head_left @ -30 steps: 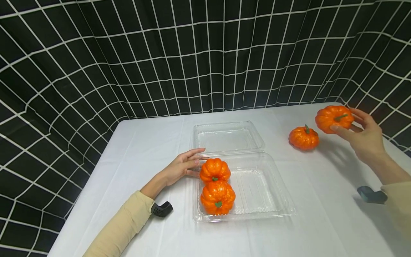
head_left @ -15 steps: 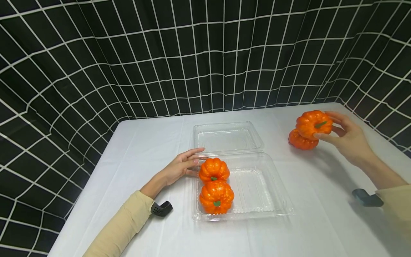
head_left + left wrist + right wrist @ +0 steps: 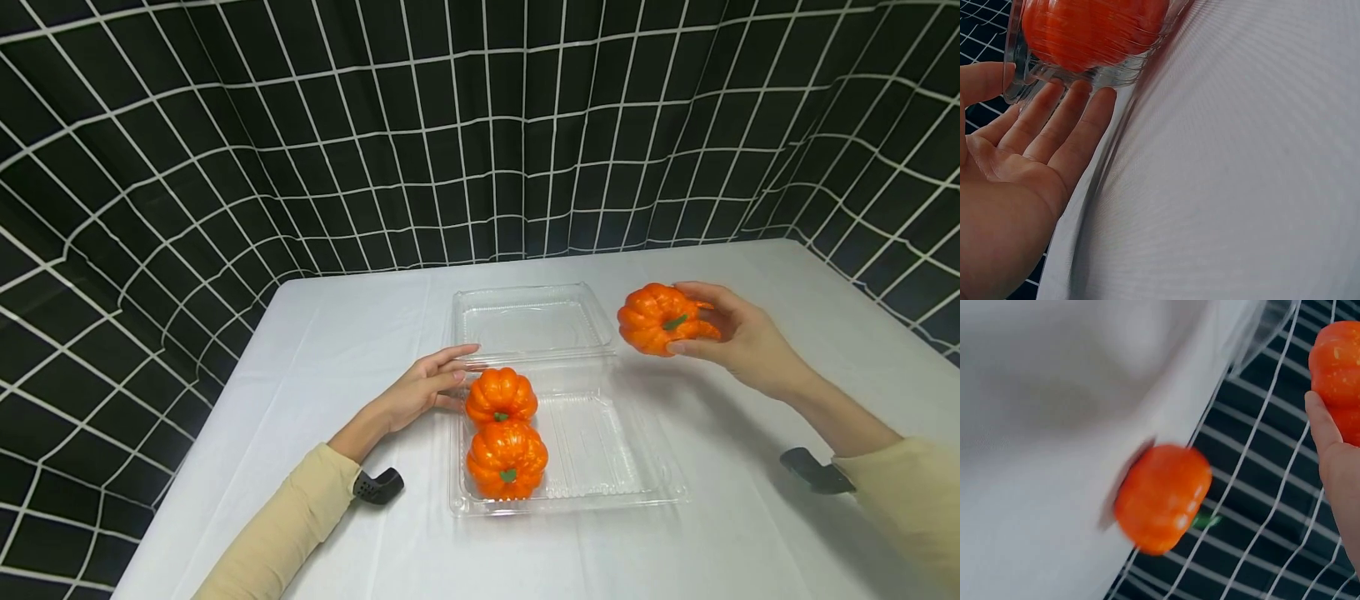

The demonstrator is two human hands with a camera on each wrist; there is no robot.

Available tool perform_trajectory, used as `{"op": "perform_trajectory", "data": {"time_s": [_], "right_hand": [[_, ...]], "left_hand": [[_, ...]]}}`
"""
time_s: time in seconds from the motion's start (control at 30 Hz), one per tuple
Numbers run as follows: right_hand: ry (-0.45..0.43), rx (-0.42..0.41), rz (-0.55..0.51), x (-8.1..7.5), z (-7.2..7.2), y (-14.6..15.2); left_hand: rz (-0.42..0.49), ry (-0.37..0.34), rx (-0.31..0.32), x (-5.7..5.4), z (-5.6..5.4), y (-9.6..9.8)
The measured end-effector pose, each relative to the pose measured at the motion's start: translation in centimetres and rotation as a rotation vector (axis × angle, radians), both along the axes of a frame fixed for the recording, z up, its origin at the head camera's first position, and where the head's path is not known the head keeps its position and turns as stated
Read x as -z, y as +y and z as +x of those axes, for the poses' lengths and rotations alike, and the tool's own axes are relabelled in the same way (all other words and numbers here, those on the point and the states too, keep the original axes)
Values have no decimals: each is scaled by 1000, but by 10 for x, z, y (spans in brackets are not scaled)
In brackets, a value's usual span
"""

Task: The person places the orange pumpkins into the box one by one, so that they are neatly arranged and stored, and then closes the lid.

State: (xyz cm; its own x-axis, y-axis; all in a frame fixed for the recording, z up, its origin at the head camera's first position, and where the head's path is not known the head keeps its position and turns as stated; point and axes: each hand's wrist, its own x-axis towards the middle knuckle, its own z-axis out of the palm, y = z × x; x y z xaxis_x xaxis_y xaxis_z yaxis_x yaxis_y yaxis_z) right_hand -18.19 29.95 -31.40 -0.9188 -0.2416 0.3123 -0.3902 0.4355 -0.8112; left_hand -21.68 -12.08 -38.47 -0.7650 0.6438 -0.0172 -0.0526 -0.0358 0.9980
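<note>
My right hand (image 3: pixel 746 342) grips a small orange pumpkin with a green stem (image 3: pixel 651 317), raised over the table just right of a clear plastic clamshell box (image 3: pixel 600 442). My left hand (image 3: pixel 420 385) lies at the box's left side. In the left wrist view its nearly straight fingers (image 3: pixel 1085 125) touch the clear wall, with the thumb at the rim. Two pumpkins sit in the left part of the box, a rear one (image 3: pixel 501 393) and a front one (image 3: pixel 510 458). Another pumpkin (image 3: pixel 1163 499) rests on the table, mostly hidden behind my right hand in the head view.
The box's hinged lid (image 3: pixel 528 321) lies folded back behind it. White cloth (image 3: pixel 337 333) covers the table. A black curtain with a white grid (image 3: pixel 487 150) rises at the back and sides.
My right hand has carried its pumpkin leftward and lower, past the pumpkin on the table, to beside the box. My left hand has stayed at the box's side.
</note>
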Motion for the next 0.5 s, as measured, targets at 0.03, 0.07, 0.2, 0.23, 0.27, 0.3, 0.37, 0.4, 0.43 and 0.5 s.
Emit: {"op": "perform_trajectory", "data": {"time_s": [0.03, 0.07, 0.2, 0.23, 0.27, 0.3, 0.37, 0.4, 0.43, 0.5], "right_hand": [[14, -41, -9, 0, 1, -5], [22, -82, -16, 0, 1, -9], [14, -228, -39, 2, 2, -25], [9, -251, -42, 2, 2, -28], [5, -268, -42, 3, 2, -31], [2, -282, -41, 4, 2, -34], [-10, -295, -41, 4, 3, -40], [-17, -300, -42, 5, 3, -42], [-21, -300, -37, 5, 4, -44], [-27, -294, -21, 5, 5, -48]], "left_hand": [[1, 1, -1, 0, 0, 0], [1, 0, -2, 0, 0, 0], [2, 0, -5, 0, -1, 1], [2, 1, -5, 0, -1, 1], [2, 0, -4, -1, 0, 1], [3, 1, -3, -1, 0, 1], [1, 2, -3, -1, 0, 1], [-1, 4, -2, -1, 0, 1], [-3, 4, -3, -1, 0, 1], [-8, 5, -4, 0, 0, 1]]}}
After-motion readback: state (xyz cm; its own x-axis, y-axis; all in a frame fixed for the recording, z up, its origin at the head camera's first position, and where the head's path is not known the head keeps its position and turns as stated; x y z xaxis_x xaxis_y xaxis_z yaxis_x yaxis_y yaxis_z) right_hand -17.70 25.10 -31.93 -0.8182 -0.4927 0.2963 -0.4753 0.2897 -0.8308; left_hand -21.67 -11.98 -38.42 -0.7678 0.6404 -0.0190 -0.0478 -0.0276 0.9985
